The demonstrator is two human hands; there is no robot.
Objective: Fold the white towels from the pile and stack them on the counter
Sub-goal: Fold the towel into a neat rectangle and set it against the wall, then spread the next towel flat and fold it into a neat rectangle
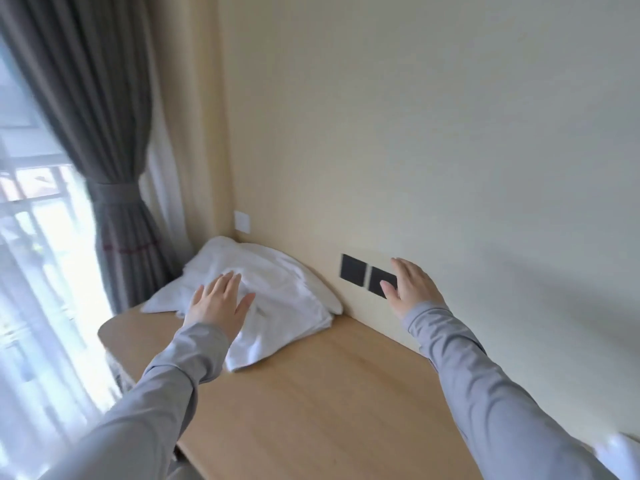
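Observation:
A loose pile of white towels (277,292) lies crumpled at the far left end of the wooden counter (329,393), in the corner by the wall. My left hand (218,303) hovers over the near side of the pile, fingers spread, holding nothing. My right hand (412,289) is held open in the air to the right of the pile, in front of the wall, also with nothing in it. A bit of white cloth (620,452) shows at the bottom right corner, mostly cut off by the frame.
Two dark square wall plates (367,278) sit just above the counter behind my right hand, and a white outlet (242,221) in the corner. A grey tied curtain (114,209) and a bright window (34,254) stand left of the counter's rounded end.

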